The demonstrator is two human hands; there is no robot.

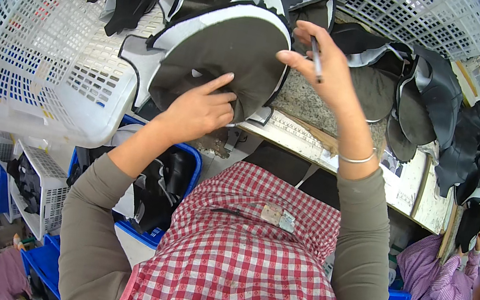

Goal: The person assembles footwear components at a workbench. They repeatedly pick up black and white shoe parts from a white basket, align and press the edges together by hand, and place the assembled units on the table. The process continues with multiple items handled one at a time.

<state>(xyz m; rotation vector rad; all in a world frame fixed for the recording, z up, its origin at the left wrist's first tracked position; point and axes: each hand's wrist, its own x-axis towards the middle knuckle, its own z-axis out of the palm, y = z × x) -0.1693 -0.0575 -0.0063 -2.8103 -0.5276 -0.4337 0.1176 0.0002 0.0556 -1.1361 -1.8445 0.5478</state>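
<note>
While the left hand (204,109) lies on the dark lined piece (231,40), index finger straight and the others loosely curled — gripping nothing that shows — the right hand (326,70) is at the piece's far side from the white basket (39,125), holding a slim pen-like tool (316,61). Whether the right thumb touches the edge, I cannot tell. The piece sits just right of the basket, over the table (306,101); more dark pieces (376,93) lie farther right of the basket. A small pale spot (196,73) shows near the pointing fingertip. The step in hand looks like positioning or checking the piece; the next move probably calls for keeping it flat — and, if marking follows, turning the tool point-down.
</note>
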